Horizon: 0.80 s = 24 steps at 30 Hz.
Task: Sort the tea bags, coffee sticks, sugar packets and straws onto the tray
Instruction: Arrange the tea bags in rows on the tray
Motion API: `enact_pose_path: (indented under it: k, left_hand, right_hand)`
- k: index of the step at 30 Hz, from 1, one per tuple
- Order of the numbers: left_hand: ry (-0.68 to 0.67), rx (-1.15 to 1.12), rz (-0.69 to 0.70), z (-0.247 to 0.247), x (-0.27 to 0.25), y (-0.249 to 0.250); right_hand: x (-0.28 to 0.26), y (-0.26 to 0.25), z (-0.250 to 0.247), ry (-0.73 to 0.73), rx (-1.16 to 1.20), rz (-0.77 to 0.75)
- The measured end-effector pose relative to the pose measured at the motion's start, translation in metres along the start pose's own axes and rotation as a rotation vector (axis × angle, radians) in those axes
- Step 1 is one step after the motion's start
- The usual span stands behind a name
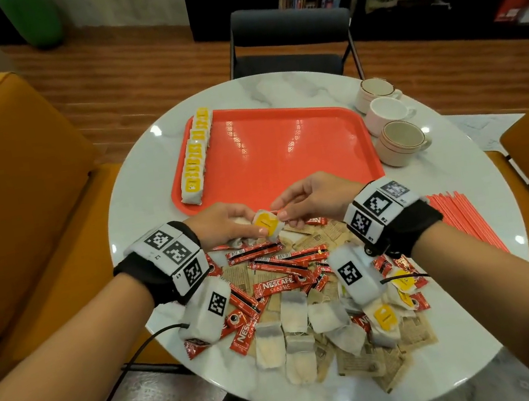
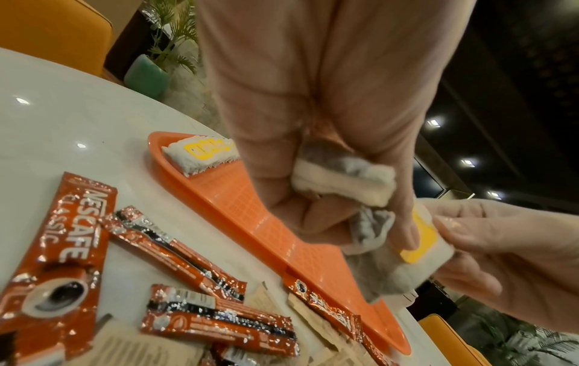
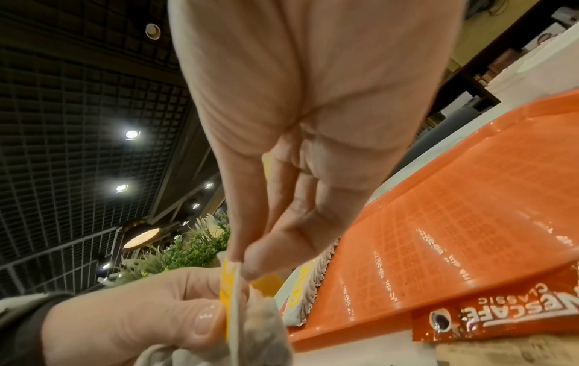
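Left hand [image 1: 221, 222]: fingers curled round the held tea bag [image 1: 267, 224], thumb pressing its yellow tag; the left wrist view shows a second bag [image 2: 344, 178] bunched in the palm.
Right hand [image 1: 311, 199]: thumb and fingertip pinch the same bag at the tag, so both hands meet on it above the tray's near rim.
Step in hand: tea bags, seemingly flattening the tag before placing.
Tray [image 1: 282, 149]: one row of tea bags [image 1: 195, 155] along its left edge.
Pile: loose tea bags [image 1: 293, 312], coffee sticks [image 1: 278, 284] and sugar packets [image 1: 361, 363] mixed on the surface [image 1: 290, 85].
Straws [image 1: 464, 220]: right of the pile, off the tray.
Next move: probably lay this bag beside the seemingly full row, tag up and aligned.
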<state>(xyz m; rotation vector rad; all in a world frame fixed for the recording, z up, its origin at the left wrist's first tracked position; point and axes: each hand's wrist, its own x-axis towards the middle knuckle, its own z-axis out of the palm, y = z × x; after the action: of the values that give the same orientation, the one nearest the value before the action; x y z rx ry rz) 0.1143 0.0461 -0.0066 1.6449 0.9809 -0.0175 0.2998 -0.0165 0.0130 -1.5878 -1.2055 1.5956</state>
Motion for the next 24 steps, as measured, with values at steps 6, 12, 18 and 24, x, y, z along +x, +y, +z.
enact_pose_path:
  k: [6, 12, 18, 24]
  left_hand:
    - [-0.015, 0.007, 0.006, -0.002, -0.001, -0.003]
    - [-0.03, -0.043, 0.07, -0.001, -0.003, 0.0]
    - [0.029, -0.154, 0.166, -0.005, -0.002, 0.001]
    - [0.09, -0.383, 0.146, -0.01, 0.005, -0.001]
  right_hand:
    - [0.0, 0.0, 0.002, 0.013, -0.075, 0.011]
    - [0.004, -0.001, 0.006, 0.014, -0.107, -0.011]
    - [0.01, 0.0, 0.011, 0.01, 0.056, -0.012]
    - [0.017, -0.003, 0.015, 0.097, -0.021, -0.068]
